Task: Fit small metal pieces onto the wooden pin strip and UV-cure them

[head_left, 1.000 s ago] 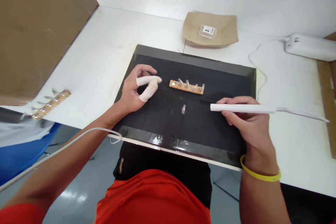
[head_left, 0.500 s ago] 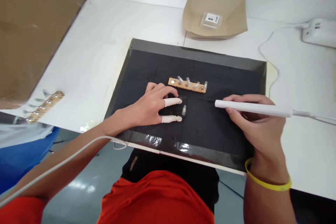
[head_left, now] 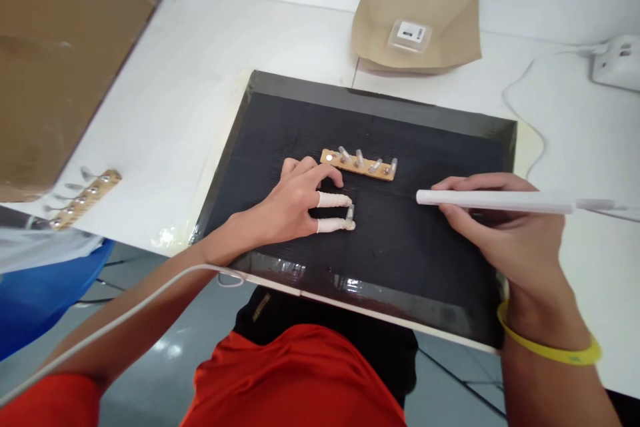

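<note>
My left hand [head_left: 295, 203] rests on the black mat [head_left: 425, 267], with white covers on its thumb and index finger. Between those two tips it pinches a small clear tube-like piece [head_left: 351, 213], whose exact kind I cannot make out. Just beyond the fingers lies a tan strip [head_left: 327, 157] bearing several similar clear pieces, tilted at different angles. My right hand [head_left: 505, 233] is closed around a white pen-shaped tool [head_left: 495, 200] held above the mat's right side. The tool's tip points left, and a cord leaves its other end.
A brown paper tray [head_left: 455, 33] holding a clear plastic box [head_left: 410, 35] stands behind the mat. To the left, another tan strip [head_left: 83, 203] with metal balls lies near a brown board [head_left: 70, 47]. A white power strip [head_left: 617, 63] sits at far right. A white cable runs along my left arm.
My left thumb and index finger have closed on the small clear piece. My right hand and the white tool have shifted slightly right in the picture; the view itself has moved a little.
</note>
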A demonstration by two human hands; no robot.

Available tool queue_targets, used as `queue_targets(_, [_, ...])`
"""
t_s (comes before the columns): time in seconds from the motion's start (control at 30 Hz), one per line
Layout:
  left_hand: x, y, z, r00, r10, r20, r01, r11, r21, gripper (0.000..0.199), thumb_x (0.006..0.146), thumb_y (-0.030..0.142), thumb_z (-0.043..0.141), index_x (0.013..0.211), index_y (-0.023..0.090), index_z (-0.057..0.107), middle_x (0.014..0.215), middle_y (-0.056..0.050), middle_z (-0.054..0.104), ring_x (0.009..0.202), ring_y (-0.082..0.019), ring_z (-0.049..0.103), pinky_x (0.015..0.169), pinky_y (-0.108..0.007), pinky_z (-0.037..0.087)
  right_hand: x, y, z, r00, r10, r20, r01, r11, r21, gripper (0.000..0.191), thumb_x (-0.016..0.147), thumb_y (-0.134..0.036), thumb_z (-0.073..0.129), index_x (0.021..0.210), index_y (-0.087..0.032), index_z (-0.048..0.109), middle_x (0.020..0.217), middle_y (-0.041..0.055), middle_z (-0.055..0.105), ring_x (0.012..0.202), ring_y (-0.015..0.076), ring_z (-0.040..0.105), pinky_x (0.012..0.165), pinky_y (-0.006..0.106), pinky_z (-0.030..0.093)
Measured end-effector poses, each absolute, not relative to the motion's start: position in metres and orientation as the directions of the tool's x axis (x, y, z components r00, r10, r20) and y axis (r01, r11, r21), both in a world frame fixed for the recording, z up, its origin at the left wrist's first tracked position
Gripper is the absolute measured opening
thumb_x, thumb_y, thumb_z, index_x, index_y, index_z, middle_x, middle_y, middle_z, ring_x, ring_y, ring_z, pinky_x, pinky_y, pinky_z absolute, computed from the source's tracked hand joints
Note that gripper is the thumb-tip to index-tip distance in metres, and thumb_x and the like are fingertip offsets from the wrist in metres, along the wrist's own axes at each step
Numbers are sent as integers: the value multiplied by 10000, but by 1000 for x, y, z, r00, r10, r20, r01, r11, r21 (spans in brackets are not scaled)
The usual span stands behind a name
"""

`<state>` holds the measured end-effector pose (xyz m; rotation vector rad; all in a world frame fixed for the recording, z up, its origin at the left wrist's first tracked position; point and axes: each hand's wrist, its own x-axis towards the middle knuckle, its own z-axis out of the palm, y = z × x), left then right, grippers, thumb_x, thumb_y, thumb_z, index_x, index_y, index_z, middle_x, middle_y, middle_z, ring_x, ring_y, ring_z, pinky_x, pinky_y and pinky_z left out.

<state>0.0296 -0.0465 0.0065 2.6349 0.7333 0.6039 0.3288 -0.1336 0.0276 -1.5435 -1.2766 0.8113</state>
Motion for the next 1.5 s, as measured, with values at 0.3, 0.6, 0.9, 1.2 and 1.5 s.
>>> queue_targets(0.3, [32, -47, 5, 769, 558, 311, 403, -801, 442, 197, 937, 477, 786, 989, 292, 831, 1138, -52, 714, 890, -188, 520, 845, -400, 297, 327, -133, 22, 290, 949, 121, 304, 29, -952, 259, 787, -311, 920, 950, -281, 721, 985, 21, 819, 884, 217, 783, 708, 364, 666])
queue_targets(0.6, [28, -42, 13, 816, 540, 207, 371, -763, 529, 217, 954, 414, 774, 1120, 276, 800, 1234, -72, 708, 917, -195, 545, 908, -431, 332, 329, -136, 22, 282, 955, 91, 293, 5, -956, 269, 785, -318, 920, 954, -262, 718, 997, 31, 817, 892, 216, 786, 695, 341, 659])
queue_targets(0.9, [30, -44, 11, 806, 536, 251, 380, -794, 475, 155, 951, 429, 777, 1027, 304, 827, 1216, -61, 714, 912, -194, 534, 898, -423, 333, 330, -136, 19, 252, 965, 70, 316, -14, -949, 223, 810, -317, 892, 947, -277, 720, 1015, 29, 821, 914, 208, 780, 655, 307, 630])
queue_targets(1.2, [31, -44, 9, 800, 551, 237, 410, -791, 454, 129, 975, 415, 750, 971, 334, 851, 1214, -48, 726, 939, -190, 552, 902, -413, 329, 331, -136, 18, 235, 970, 56, 342, -29, -939, 226, 818, -321, 884, 974, -275, 726, 1036, 25, 819, 922, 199, 777, 627, 280, 617])
queue_targets(1.5, [33, -45, 6, 781, 554, 289, 404, -801, 443, 145, 967, 444, 759, 950, 336, 855, 1167, -41, 746, 903, -180, 547, 877, -411, 323, 332, -137, 17, 226, 973, 54, 356, -31, -934, 229, 819, -329, 885, 978, -270, 731, 1040, 33, 816, 918, 197, 776, 620, 270, 609])
